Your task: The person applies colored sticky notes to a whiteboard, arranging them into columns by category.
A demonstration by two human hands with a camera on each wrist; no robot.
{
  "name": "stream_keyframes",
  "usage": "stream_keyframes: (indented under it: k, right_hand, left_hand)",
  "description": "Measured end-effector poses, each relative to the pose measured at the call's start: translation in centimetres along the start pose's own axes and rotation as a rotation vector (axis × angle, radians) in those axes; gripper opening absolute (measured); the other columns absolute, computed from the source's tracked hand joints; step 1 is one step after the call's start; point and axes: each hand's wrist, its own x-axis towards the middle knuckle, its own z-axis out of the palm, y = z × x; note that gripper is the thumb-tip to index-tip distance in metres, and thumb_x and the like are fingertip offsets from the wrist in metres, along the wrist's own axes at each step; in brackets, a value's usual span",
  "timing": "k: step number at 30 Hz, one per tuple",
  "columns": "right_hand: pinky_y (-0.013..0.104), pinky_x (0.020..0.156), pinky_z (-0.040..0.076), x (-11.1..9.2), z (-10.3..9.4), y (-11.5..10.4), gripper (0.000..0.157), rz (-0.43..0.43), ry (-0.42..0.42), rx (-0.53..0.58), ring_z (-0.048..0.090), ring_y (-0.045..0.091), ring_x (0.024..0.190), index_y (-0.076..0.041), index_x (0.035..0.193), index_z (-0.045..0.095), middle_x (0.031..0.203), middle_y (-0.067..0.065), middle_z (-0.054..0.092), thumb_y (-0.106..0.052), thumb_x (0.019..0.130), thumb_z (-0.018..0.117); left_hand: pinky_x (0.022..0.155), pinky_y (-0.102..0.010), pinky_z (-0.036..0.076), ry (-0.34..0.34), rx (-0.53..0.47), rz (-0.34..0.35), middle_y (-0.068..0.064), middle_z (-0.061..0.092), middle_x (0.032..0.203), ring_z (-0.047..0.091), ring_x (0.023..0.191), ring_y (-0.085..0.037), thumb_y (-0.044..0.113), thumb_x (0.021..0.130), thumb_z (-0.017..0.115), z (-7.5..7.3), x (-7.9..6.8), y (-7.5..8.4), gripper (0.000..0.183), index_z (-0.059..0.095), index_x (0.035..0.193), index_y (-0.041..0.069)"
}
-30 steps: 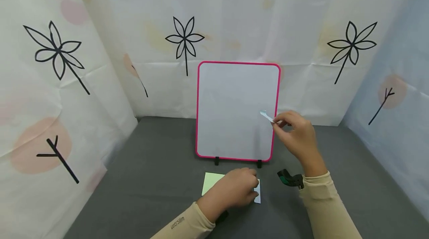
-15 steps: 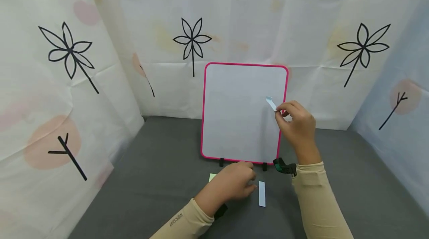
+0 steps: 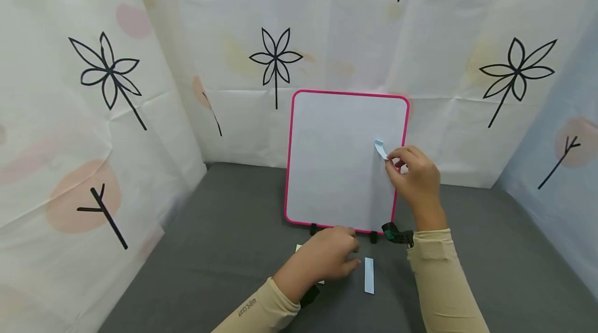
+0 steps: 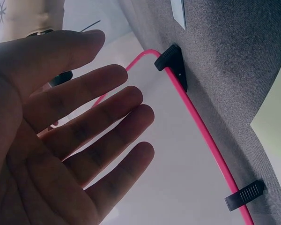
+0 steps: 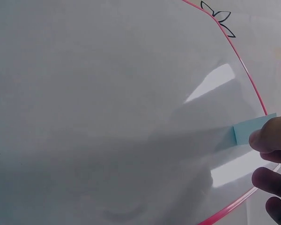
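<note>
My right hand [image 3: 416, 180] pinches a small light-blue paper strip [image 3: 380, 149] in front of the right part of a pink-framed whiteboard [image 3: 341, 167]. The strip bends a little; in the right wrist view the same blue strip [image 5: 246, 130] sits between thumb and finger. Whether it touches the board I cannot tell. Low in front of the board, my left hand [image 3: 322, 255] holds nothing, and the left wrist view shows its fingers [image 4: 117, 122] spread and slightly bent. A second light-blue strip [image 3: 369, 275] lies on the table to its right. Pale green paper [image 4: 278, 117] is mostly hidden beneath the left hand.
Two black feet [image 3: 374, 237] hold the whiteboard upright on the grey tabletop [image 3: 224, 250]. White cloth [image 3: 224, 130] printed with flowers and twigs stands behind and at the sides. Each wrist wears a black strap [image 3: 397, 233].
The right hand has raised the blue strip slightly and shifted it against the board. The left hand has moved left off the second blue strip, now fully visible. The head view has shifted too.
</note>
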Motion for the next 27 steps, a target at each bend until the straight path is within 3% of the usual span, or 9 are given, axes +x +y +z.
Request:
stream_keyframes:
  k: [11, 17, 21, 27]
  right_hand:
    - [0.044, 0.063, 0.057, -0.4, 0.3, 0.2, 0.011, 0.011, -0.048, 0.009, 0.071, 0.029, 0.077, -0.001, 0.094, 0.076, 0.100, 0.013, 0.074, -0.003, 0.085, 0.083]
    - [0.039, 0.061, 0.052, -0.2, 0.8, 0.3, 0.013, 0.010, -0.080, 0.044, 0.068, 0.025, 0.079, -0.003, 0.095, 0.077, 0.102, 0.009, 0.071, -0.006, 0.084, 0.084]
    - [0.040, 0.064, 0.055, -0.3, 1.0, 0.4, 0.018, 0.027, -0.106, 0.067, 0.070, 0.025, 0.082, -0.004, 0.096, 0.077, 0.105, 0.007, 0.070, -0.008, 0.082, 0.088]
    - [0.045, 0.068, 0.061, -0.5, 0.8, 0.3, 0.029, 0.042, -0.142, 0.096, 0.070, 0.027, 0.085, -0.003, 0.099, 0.077, 0.108, 0.009, 0.069, -0.017, 0.080, 0.093]
  left_hand:
    - [0.061, -0.015, 0.038, 0.008, -0.010, -0.032, 0.010, 0.056, 0.079, 0.045, 0.069, -0.002, 0.029, 0.095, 0.079, -0.2, 0.5, 0.1, 0.010, 0.080, 0.092, 0.020]
    - [0.072, -0.017, 0.051, 0.010, -0.033, -0.078, 0.006, 0.069, 0.099, 0.062, 0.086, -0.005, 0.030, 0.097, 0.078, -0.4, 0.6, -0.3, 0.022, 0.081, 0.113, 0.014]
    - [0.081, -0.021, 0.056, 0.080, -0.042, -0.076, 0.002, 0.072, 0.110, 0.067, 0.096, -0.010, 0.028, 0.098, 0.077, -0.9, 0.6, -0.8, 0.029, 0.078, 0.121, 0.010]
    - [0.103, -0.029, 0.056, 0.293, -0.069, -0.050, -0.008, 0.067, 0.135, 0.068, 0.121, -0.019, 0.026, 0.098, 0.077, -1.5, 1.1, -1.6, 0.054, 0.062, 0.143, 0.001]
